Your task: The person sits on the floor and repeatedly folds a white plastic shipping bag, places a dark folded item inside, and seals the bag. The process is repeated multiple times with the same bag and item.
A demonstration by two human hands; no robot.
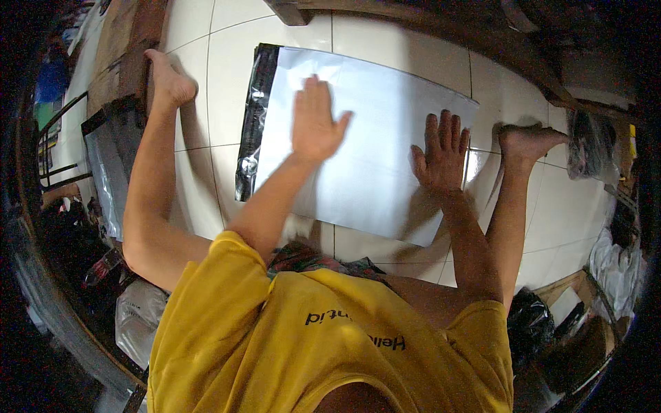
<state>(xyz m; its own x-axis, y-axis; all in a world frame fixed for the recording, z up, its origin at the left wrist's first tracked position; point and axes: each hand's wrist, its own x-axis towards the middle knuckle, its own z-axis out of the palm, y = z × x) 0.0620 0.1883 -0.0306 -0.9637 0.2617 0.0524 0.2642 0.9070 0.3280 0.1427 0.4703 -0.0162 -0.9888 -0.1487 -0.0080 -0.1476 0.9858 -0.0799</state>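
Yellow short-sleeved cotton shirt (323,344) nearest camera, person seated on white tiled floor (227,62), legs spread. One large flat silvery-grey plastic mailer bag (372,138) lies ahead between two bare feet, long axis running left to right, black flap (256,124) at its left end. Left hand (315,124) – flat, fingers spread, pressing bag's upper middle, gripping nothing. Right hand (442,155) – also flat, palm down on bag's right edge, gripping nothing. Two hands, one bag.

shirt: yellow, short sleeves | print: dark lettering on front | forearms, feet: bare
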